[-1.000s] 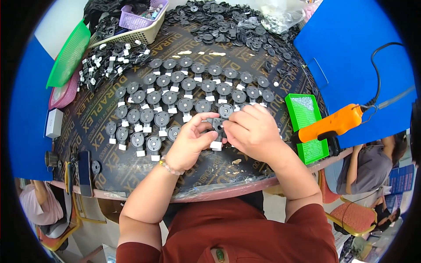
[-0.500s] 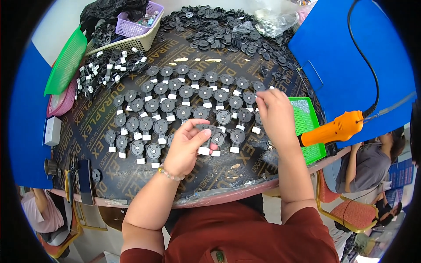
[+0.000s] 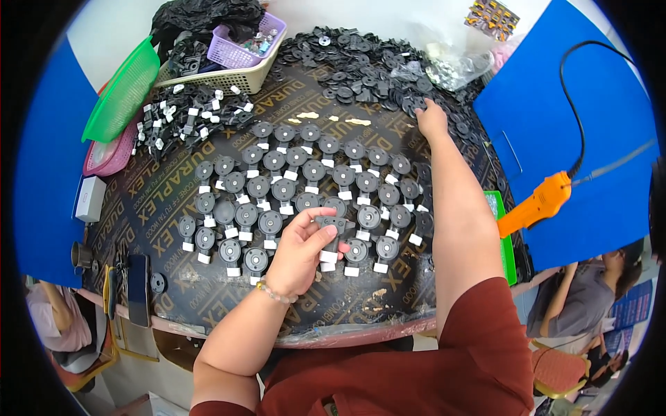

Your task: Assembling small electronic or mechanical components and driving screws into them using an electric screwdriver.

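Observation:
My left hand (image 3: 300,253) is closed on a black plastic bracket with a white end (image 3: 331,234), held above the near rows of parts. At the far right, my right hand (image 3: 433,120) reaches out to a heap of black plastic discs (image 3: 361,69). Its thumb and forefinger are apart at the edge of the heap; whether they touch a disc is hard to make out. Rows of black assemblies, each with a round disc (image 3: 270,222) and a white end, lie flat on the dark tabletop (image 3: 333,305) around my left hand.
An orange power screwdriver (image 3: 544,201) hangs on the right over a green tray (image 3: 510,260), beside a blue panel (image 3: 576,104). At back left stand baskets (image 3: 257,78) and a pile of white-ended brackets (image 3: 187,128). A phone (image 3: 139,288) lies at the left edge.
My right hand has moved forward from beside the rows to the disc heap. My left hand keeps hold of the bracket. The whole view has shifted slightly.

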